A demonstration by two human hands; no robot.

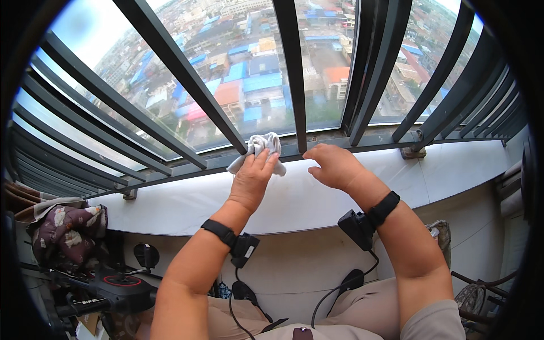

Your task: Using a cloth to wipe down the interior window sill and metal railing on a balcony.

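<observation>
My left hand (251,180) presses a crumpled white cloth (264,146) onto the dark metal bottom rail (214,162) of the window guard, by the foot of a slanted bar (187,80). Part of the cloth hangs over the rail's near edge. To its right, my right hand (335,166) is close to the rail, just beside the foot of another upright bar (293,76). Its fingers are bent, the thumb stands apart, and nothing shows in it. Whether the fingertips touch the rail, I cannot tell. Below the rail runs a white windowsill (293,199).
Metal brackets (412,152) support the rail above the sill. At left stand an exercise bike (121,287) and a patterned purple cushion (70,233). Cables (335,293) hang from black devices on both wrists. A dark curved frame (488,282) is at lower right.
</observation>
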